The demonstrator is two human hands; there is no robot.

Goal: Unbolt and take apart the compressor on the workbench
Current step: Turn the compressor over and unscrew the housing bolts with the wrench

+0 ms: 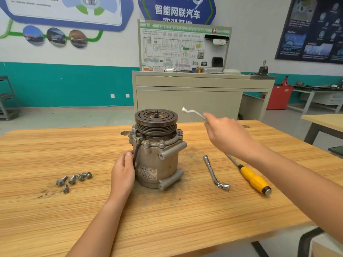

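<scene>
- Head view, quick count first: one compressor [156, 151], two hands, three tools, and five loose bolts [74, 179] as far as I could count.
- The compressor stood upright on the wooden workbench [167, 219], pulley end up, roughly mid-table and a bit closer to the far edge than the near one.
- The left hand [123, 170] was wrapped round the compressor's left side, down by the black cable and the label, fingers curled against the housing.
- The right hand [225, 135] was up in the air to the right of the compressor, about level with the pulley and not touching it. It gripped a thin silver tool [194, 113] that pointed back toward the pulley. It was too blurry to say what kind.
- The loose bolts sat in a little cluster to the compressor's left, well apart from it.
- An L-shaped socket wrench [215, 172] lay just right of the compressor, and a yellow-handled screwdriver [254, 179] lay further right again, under the right forearm.
- Several bolts were still seated on the flange below the pulley.
- Room-wise, a broad stretch of bare wood ran from the compressor to the near edge, crossed only by the two forearms. The table's right corner was past the screwdriver.
</scene>
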